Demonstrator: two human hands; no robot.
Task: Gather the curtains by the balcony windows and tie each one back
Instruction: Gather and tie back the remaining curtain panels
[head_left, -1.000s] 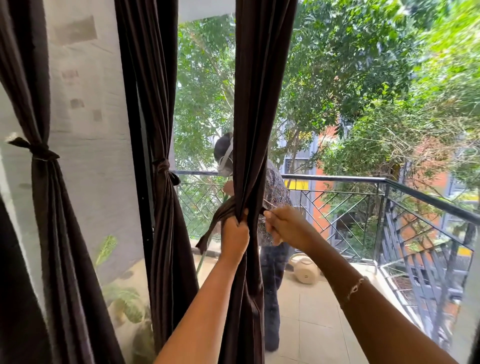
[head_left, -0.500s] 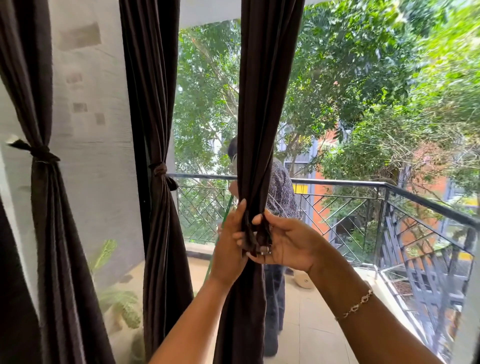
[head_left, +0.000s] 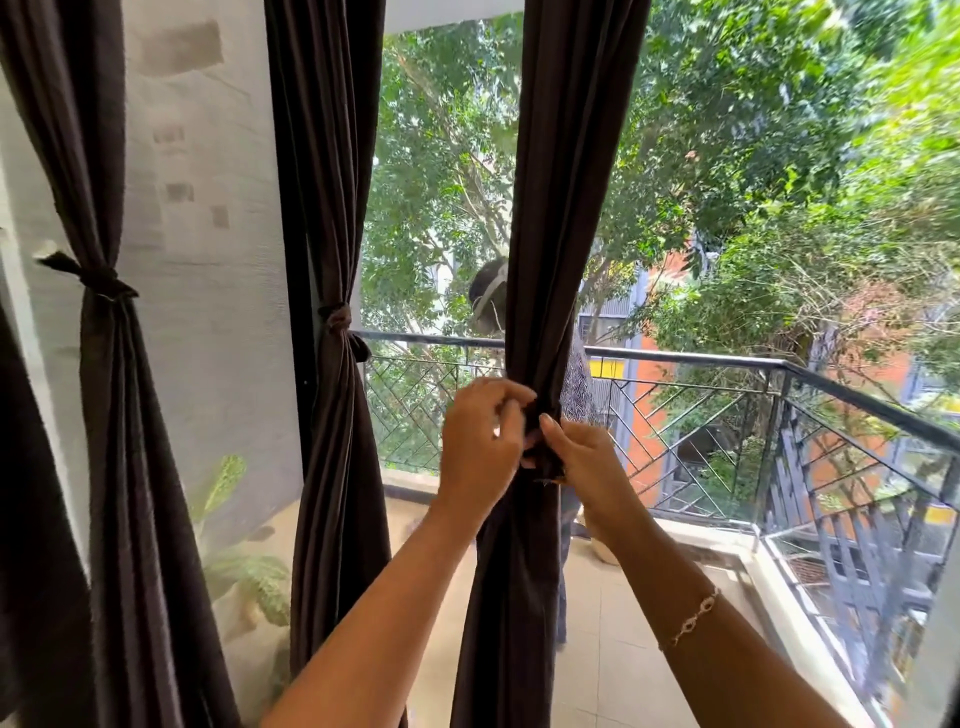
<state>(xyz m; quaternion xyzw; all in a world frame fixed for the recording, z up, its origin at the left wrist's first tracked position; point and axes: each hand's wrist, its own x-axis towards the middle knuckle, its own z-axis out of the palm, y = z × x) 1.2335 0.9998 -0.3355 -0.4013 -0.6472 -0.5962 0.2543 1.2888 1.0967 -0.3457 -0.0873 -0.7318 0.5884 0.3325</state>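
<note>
Dark curtain (head_left: 550, 234) | left hand (head_left: 480, 441), right hand (head_left: 592, 462): fingers (head_left: 560, 435) clamped on its gathered middle | tie (head_left: 545, 467) mostly hidden

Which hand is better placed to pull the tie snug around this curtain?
Probably the right hand: it pinches the loose end of the tie just below the gather, while the left hand grips the bunched curtain and can steady it.
</note>
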